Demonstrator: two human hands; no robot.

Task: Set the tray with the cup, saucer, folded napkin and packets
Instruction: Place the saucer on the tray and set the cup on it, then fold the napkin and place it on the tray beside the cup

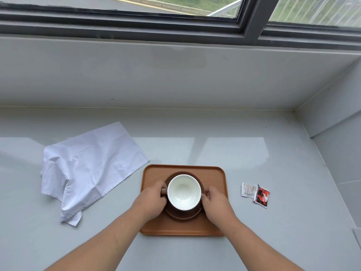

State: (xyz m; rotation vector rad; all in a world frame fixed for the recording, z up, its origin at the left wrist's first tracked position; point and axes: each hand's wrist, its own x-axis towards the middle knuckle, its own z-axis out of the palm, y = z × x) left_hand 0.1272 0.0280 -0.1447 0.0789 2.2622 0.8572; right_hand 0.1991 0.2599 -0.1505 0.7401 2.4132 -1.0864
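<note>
A brown cup with a white inside (184, 191) stands on a brown saucer (182, 215) in the middle of the orange-brown tray (156, 174). My left hand (153, 198) grips the cup's handle on its left side. Against the cup's right side, my right hand (214, 200) has its fingers curled around the wall. A white napkin (88, 169) lies unfolded and rumpled on the counter left of the tray. Two packets lie right of the tray, one white (247, 189) and one red and black (262, 196), partly overlapping.
The grey counter (254, 241) ends at a low grey wall at the back, under a dark-framed window (175, 22). A side wall (340, 133) closes the right end.
</note>
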